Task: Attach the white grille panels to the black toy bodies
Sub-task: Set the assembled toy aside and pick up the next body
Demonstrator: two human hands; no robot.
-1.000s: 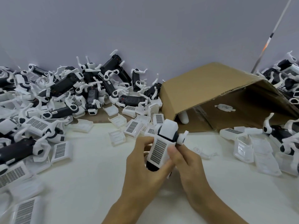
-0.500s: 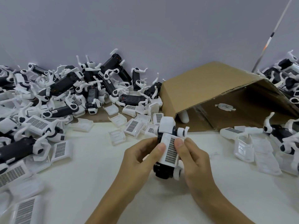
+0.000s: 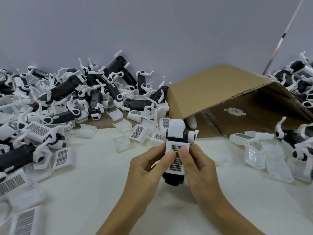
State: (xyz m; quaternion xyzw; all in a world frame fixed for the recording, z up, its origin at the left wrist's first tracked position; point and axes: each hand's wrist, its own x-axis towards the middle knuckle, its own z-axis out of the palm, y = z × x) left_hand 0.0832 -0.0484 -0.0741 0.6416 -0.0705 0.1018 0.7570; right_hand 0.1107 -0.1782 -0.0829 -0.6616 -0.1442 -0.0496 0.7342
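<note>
Two hands hold one black toy body (image 3: 172,179) above the white surface (image 3: 94,192), near its front edge, with a white grille panel (image 3: 177,158) lying on the body's upper face. The left hand (image 3: 149,168) and the right hand (image 3: 198,167) both have their fingers curled round the toy's sides, thumbs pressing side by side on the grille. The step in hand looks like seating the panel (whether its clips have caught cannot be told from here). The next move probably calls for firm, even thumb pressure until the panel sits flush, then setting the toy aside. Loose grille panels (image 3: 140,133) lie just beyond, a heap of unfinished toy bodies (image 3: 94,92) behind them, beside a tipped cardboard box (image 3: 211,89).
</note>
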